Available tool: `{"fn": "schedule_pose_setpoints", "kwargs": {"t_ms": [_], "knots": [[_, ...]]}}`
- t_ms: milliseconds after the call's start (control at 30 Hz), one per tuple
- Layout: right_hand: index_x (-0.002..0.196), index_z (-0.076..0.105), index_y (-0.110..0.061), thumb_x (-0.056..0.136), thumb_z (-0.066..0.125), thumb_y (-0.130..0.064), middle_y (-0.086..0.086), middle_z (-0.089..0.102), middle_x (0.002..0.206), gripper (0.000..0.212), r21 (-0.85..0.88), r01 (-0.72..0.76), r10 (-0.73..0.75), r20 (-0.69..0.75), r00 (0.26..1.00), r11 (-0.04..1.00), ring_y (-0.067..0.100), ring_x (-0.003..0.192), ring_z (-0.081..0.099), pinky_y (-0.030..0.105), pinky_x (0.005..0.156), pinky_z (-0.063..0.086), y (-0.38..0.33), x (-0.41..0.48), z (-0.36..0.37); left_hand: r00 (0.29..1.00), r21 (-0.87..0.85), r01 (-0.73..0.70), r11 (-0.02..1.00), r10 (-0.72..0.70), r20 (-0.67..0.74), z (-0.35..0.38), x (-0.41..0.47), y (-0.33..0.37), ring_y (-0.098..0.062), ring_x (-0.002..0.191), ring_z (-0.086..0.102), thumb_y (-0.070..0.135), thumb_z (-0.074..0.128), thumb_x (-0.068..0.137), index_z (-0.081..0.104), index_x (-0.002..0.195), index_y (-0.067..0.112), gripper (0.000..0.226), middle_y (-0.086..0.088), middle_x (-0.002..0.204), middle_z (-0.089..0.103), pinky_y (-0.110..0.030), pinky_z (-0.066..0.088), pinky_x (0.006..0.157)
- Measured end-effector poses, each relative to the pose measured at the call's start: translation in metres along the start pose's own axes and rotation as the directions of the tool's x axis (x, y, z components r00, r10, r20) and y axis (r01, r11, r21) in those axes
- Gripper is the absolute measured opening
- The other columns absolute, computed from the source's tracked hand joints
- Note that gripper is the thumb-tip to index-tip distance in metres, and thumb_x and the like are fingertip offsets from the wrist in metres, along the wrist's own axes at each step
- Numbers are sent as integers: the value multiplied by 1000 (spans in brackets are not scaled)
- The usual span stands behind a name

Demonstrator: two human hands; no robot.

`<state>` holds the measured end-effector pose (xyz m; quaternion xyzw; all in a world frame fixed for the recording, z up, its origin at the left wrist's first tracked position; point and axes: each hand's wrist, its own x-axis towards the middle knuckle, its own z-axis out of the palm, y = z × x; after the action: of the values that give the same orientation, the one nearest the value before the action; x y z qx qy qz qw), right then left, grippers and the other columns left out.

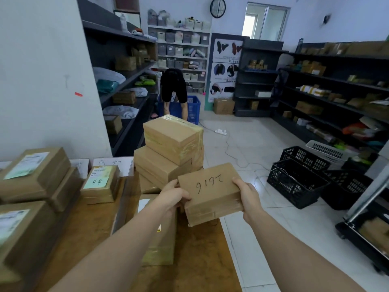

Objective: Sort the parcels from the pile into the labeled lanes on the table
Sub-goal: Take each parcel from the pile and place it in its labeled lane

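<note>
We hold one parcel [210,192]: left hand [172,194] grips its 9 o'clock end, right hand [249,199] its 3 o'clock end, the pile [168,148] at 12 o'clock. Step in hand: lane selection. Next, we judge: carry it to the lane labels [113,164] at 10 o'clock.

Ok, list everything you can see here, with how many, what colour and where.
held parcel: one, brown, handwriting on top, between both hands.
parcel pile: several, brown, taped, stacked beyond the hands.
table parcels: at least four, brown, table's left side.
paper signs: two, white, at the wall behind those.
table: one, brown, under the arms.
black crates: about three, black, floor at right.
blue crate: one, blue, far floor, another person bent over it.
shelving: dark, both side walls, stocked.
clock: one, black-rimmed, far wall.
left hand: grips the held parcel's left end.
right hand: grips its right end.
</note>
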<state>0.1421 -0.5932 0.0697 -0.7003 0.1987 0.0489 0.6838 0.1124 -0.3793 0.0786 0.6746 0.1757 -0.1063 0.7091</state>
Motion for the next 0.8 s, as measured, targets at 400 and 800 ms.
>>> {"fn": "schedule_pose_setpoints", "kwargs": {"t_ms": [400,800], "knots": [[143,48,-13,89,23,-81,14,57,137,90,98,0,-8,87,996,995,34,119,57,40,87,45,-34,-31,32,985,33,-76,997,80,-153,-41,-54,47,-24,106,59,88,31,71,54,121,25,83,-4,116,63,-44,49,95],[109,60,-23,89,61,-60,1,63,121,42,48,221,-225,301,927,974,21,108,58,43,96,49,-48,-54,94,896,-203,-52,978,-45,-443,-90,-77,53,-32,115,54,91,33,69,36,141,16,104,-13,128,55,-49,47,98]]}}
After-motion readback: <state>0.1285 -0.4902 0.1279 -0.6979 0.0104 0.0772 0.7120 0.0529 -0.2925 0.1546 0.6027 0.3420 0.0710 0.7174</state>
